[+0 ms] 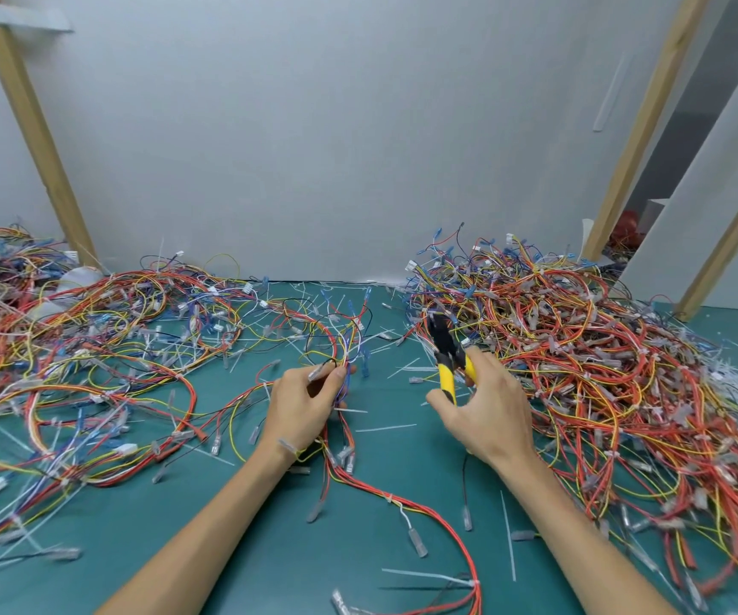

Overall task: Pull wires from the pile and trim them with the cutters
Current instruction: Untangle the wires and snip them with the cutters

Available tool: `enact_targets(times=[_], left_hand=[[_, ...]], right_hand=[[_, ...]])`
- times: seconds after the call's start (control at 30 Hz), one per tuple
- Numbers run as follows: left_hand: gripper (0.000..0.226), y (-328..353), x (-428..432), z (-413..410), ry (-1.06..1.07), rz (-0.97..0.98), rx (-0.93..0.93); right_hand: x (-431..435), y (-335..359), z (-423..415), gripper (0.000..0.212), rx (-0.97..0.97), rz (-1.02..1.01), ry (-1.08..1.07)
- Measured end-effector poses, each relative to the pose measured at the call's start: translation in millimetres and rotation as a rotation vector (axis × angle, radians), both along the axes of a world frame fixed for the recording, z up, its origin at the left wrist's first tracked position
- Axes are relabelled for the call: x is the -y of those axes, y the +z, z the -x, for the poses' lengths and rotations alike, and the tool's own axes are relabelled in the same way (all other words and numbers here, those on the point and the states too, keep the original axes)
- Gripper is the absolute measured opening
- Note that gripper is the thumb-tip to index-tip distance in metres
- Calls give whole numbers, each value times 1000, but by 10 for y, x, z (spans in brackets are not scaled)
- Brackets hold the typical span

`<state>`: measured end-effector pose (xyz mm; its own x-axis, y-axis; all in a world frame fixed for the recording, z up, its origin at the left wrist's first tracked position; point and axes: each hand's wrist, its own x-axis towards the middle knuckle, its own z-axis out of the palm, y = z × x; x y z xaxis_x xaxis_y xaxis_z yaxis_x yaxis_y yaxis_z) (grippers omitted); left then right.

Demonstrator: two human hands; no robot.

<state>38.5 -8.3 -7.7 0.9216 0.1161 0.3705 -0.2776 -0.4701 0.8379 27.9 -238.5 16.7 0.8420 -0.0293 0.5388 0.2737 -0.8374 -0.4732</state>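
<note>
My left hand pinches a thin bundle of red, blue, yellow and black wires that loops up from the green mat. My right hand grips yellow-handled cutters with black jaws pointing up and away, a short way right of the bundle and apart from it. A tall pile of mostly red and orange wires lies right of the cutters. The held bundle trails down between my forearms toward the near edge.
A flatter spread of wires covers the left side of the green mat. Cut white cable ties and clear terminal sleeves are scattered about. A white wall stands behind, with wooden posts left and right.
</note>
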Motion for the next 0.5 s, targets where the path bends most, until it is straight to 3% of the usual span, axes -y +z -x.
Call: enact_targets(times=[0.07,0.17,0.33,0.5], left_hand=[[32,-4,0,-2,0,9,-10],[33,0,-1,-1,-6,14,-10],[35,25,5,24,2,19,21],[37,68,38,67,31,49,112]], right_hand=[[-8,5,0,50,-11,90,-26],[-19,-24,-17,51,-35,174,32],[-55,-58,-24,61,-156,41,211],[-66,-18,-2,40,-174,-30,220]])
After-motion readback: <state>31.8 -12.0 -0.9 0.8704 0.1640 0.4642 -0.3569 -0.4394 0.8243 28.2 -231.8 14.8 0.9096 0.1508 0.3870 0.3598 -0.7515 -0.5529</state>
